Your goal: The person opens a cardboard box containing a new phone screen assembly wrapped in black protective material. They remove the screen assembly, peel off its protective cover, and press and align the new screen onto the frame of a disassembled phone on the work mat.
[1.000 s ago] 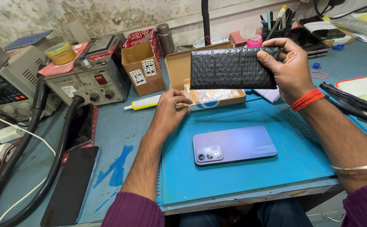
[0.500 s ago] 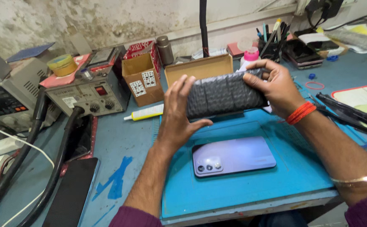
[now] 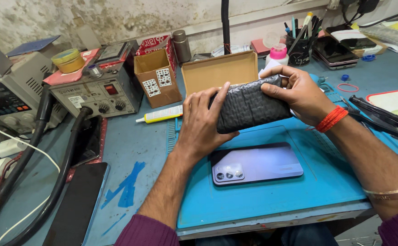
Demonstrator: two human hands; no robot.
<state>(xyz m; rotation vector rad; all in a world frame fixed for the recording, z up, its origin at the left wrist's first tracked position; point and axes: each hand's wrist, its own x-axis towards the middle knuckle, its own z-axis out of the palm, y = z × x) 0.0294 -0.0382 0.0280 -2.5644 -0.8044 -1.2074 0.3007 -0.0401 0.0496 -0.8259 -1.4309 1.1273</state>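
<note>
A black bubble-wrap pouch (image 3: pixel 249 105) is held between both hands above the blue work mat (image 3: pixel 308 191). My left hand (image 3: pixel 202 123) grips its left end and my right hand (image 3: pixel 297 93) grips its right end. A lilac smartphone (image 3: pixel 258 164) lies face down on the mat just below the pouch, camera end to the left. Behind the pouch stands an open brown cardboard box (image 3: pixel 219 70).
A soldering station (image 3: pixel 92 93), a second small open box (image 3: pixel 155 79), a yellow glue tube (image 3: pixel 160 116) and a dark phone (image 3: pixel 78 205) lie at the left. A pen holder (image 3: pixel 299 50), stacked phones (image 3: pixel 335 50) and black tweezers (image 3: pixel 381 118) are at the right.
My left hand rose from the mat and took the pouch's left end. Both hands brought the pouch lower and nearer, tilting it over the phone.
</note>
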